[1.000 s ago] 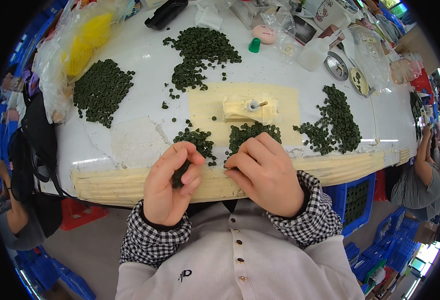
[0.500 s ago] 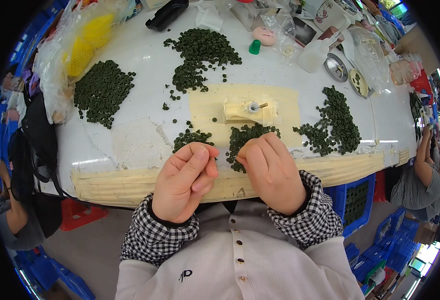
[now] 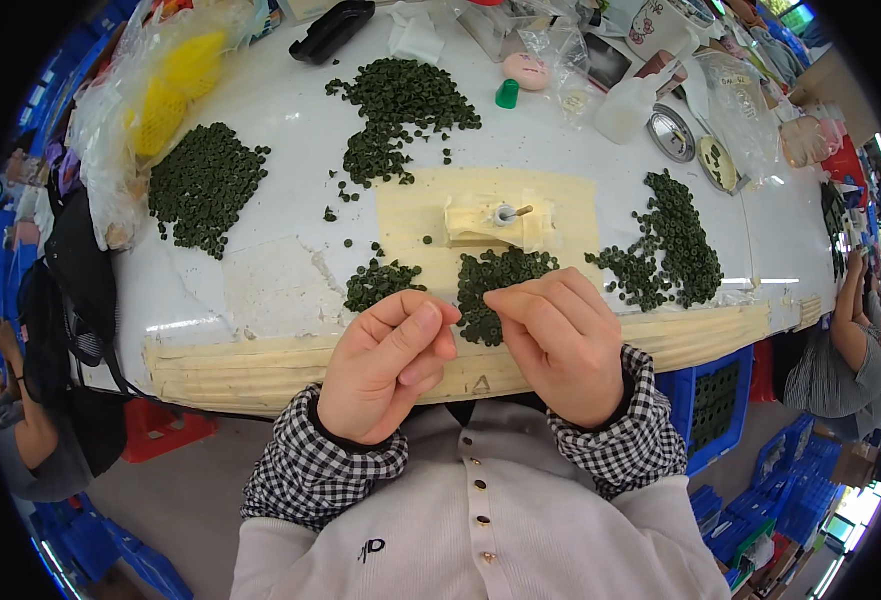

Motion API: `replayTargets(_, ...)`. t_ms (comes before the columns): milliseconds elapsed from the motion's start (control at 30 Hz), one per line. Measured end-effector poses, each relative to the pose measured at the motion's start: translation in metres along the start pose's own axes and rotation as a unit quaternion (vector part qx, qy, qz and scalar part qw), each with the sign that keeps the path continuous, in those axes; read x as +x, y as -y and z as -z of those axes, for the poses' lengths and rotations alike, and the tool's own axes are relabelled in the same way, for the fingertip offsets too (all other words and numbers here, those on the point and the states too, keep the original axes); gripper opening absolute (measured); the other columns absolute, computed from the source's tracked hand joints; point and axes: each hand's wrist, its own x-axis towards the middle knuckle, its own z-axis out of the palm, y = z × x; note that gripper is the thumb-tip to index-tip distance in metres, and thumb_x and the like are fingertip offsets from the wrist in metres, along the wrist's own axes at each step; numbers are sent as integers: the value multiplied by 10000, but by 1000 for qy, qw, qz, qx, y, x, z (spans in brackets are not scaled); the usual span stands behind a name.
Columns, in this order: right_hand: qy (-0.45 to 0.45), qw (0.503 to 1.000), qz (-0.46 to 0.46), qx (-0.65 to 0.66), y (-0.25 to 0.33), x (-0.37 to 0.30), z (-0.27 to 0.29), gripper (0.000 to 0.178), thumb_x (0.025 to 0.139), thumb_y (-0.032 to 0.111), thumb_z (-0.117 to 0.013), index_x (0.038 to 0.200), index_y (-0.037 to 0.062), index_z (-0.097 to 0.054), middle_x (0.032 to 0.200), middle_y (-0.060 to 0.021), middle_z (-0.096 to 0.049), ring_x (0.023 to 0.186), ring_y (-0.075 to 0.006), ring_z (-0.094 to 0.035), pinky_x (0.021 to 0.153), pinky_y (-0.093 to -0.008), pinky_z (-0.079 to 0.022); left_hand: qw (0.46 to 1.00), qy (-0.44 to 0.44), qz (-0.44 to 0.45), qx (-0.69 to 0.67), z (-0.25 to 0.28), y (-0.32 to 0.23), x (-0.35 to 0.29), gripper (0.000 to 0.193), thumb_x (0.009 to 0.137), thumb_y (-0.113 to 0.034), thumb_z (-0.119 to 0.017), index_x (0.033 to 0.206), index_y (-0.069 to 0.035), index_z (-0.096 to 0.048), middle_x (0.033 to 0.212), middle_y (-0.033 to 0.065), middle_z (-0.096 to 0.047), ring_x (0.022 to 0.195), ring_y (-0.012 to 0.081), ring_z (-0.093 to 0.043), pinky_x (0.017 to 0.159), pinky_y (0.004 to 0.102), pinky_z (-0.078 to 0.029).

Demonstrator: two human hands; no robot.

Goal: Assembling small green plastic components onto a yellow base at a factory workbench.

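My left hand (image 3: 386, 365) is closed in a pinch, thumb against bent forefinger; anything between its tips is too small to make out. Facing it, my right hand (image 3: 571, 350) has its fingertips drawn together at the edge of a pile of small dark green round parts (image 3: 501, 275). What those fingers hold, if anything, is hidden. Left of that pile lies a smaller heap of the same parts (image 3: 381, 283), just beyond my left hand. Behind the near pile, a tape-wrapped block (image 3: 471, 222) with a thin upright pin (image 3: 523, 211) sits on a yellowish sheet (image 3: 411, 205).
Larger heaps of green parts lie at the far middle (image 3: 411, 100), left (image 3: 206, 185) and right (image 3: 676, 240). A plastic bag with yellow netting (image 3: 176, 90), a black tray (image 3: 333, 32), a green cap (image 3: 507, 94) and round tins (image 3: 672, 135) stand farther back. A blue crate (image 3: 706, 410) is below the right edge.
My left hand has shifted slightly right. My right hand has also moved a little right, with its forefinger stretched out more over the near pile.
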Motion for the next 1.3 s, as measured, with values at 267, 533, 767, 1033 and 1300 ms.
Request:
replayTargets(267,-18,1000,-16,3,2,1,1,241,650,-78,-648,873,9,-621,776,-73,-603,712,-237,-567,627,-315,-484,998,-62,10,11,-17,-4,3,252,956,-115,-446,1127,34,-557,870,57,-610,611,37,-402,534,168,-342)
replayTargets(533,14,960,-192,203,9,1,11,140,753,-38,-658,890,-11,-657,780,-71,-640,683,-149,-604,631,-254,-493,1000,-18,0,-19,-4,-2,2,248,922,-51,-461,1145,22,-542,921,89,-629,617,38,-425,513,162,-351)
replayTargets(767,34,852,-304,425,5,-5,7,118,824,1,-639,935,-36,-619,850,-40,-651,800,-84,-613,736,-217,-486,1000,-17,-8,-22,-5,1,2,245,936,-81,-479,1152,15,-542,914,88,-631,618,37,-437,501,157,-351)
replayTargets(1033,65,745,-362,557,4,-2,13,137,881,28,-579,993,-51,-571,903,-63,-626,850,-109,-610,752,-218,-473,1000,-12,-16,-9,-4,3,3,259,955,-105,-461,1179,5,-531,911,76,-631,623,36,-427,523,162,-348)
replayTargets(1300,68,744,-344,568,5,-3,10,109,887,27,-566,974,-37,-558,921,-45,-597,850,-92,-568,775,-229,-460,1000,-19,-24,-4,-3,4,6,277,953,-112,-460,1210,-16,-500,923,82,-640,620,35,-416,519,162,-342)
